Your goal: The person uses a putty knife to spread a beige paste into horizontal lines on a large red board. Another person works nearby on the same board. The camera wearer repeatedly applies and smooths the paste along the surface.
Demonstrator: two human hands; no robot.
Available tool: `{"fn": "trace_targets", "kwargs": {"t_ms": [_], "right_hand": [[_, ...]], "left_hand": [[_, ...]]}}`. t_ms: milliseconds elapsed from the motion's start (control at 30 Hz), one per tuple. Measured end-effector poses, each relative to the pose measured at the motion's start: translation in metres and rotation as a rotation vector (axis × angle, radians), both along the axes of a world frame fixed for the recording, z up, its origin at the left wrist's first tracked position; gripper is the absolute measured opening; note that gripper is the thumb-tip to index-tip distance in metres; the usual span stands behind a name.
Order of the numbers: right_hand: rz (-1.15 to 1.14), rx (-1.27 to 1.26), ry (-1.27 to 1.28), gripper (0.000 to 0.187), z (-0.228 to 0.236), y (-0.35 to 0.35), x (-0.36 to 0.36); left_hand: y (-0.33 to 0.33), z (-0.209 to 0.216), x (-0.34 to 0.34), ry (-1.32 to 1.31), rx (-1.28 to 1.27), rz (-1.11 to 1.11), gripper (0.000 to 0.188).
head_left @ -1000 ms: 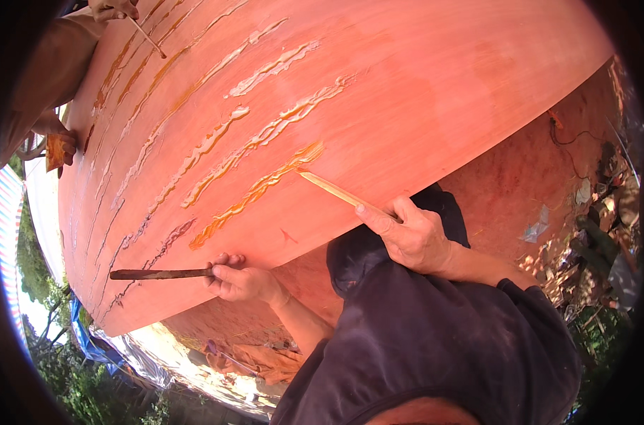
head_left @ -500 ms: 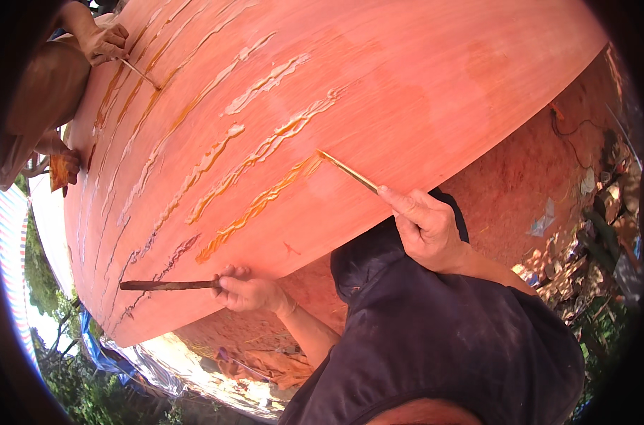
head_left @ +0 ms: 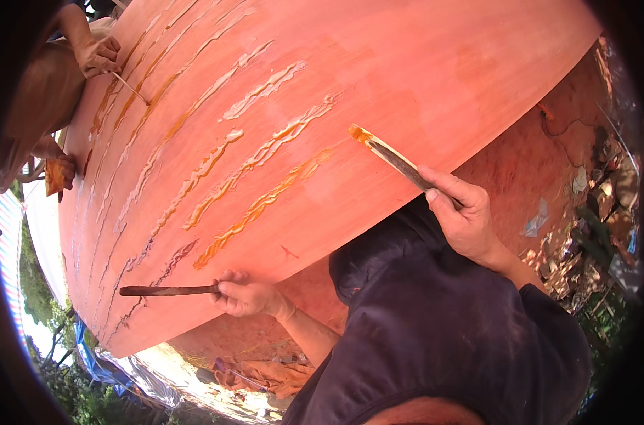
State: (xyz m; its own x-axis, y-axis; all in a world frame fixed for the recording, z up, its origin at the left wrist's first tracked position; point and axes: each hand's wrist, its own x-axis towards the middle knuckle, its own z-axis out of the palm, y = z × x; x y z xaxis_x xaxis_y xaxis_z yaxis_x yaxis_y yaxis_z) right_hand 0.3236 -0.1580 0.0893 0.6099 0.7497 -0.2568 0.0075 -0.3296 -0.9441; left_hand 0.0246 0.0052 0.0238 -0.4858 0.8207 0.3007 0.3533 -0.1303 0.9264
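A big curved pink-orange panel fills the view, with raised wavy streaks of orange and pale paint across it. My right hand, closed, grips a flat narrow paint spatula; orange paint coats its tip, which appears lifted off the panel right of the nearest orange streak. My left hand is closed round one end of a long thin dark stick. That stick points left over the panel's lower part, above a dark wavy line.
At the upper left, another person's hand holds a thin stick to the panel. Their other hand holds an orange-smeared piece. Reddish ground lies beyond the panel's edge, with litter and leaves at right. Blue sheeting hangs lower left.
My right hand has moved right, drawing the spatula tip away from the end of the orange streak and turning its painted face into view. My left hand stays nearly in place.
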Motion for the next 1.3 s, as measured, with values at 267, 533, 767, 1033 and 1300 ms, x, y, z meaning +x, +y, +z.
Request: {"fn": "trace_targets", "kwargs": {"t_ms": [267, 533, 767, 1033, 1300], "right_hand": [[0.281, -0.002, -0.774, 0.050, -0.013, 0.002, -0.009], [0.371, 0.014, -0.900, 0.046, -0.019, 0.011, -0.009], [0.386, 0.083, -0.836, 0.041, -0.009, 0.006, 0.002], [0.594, 0.077, -0.903, 0.049, -0.002, 0.021, 0.023], [0.356, 0.040, -0.282, 0.028, 0.001, 0.039, 0.075]], "left_hand": [[-0.002, 0.003, 0.003, 0.017, -0.016, 0.030, 0.027], [-0.001, 0.001, 0.003, -0.050, 0.000, 0.021, 0.025], [-0.004, 0.002, 0.003, -0.046, -0.007, 0.024, 0.025], [-0.004, -0.001, 0.001, -0.072, 0.006, 0.016, 0.023], [-0.003, -0.004, -0.001, -0.091, 0.037, 0.012, 0.022]]}}
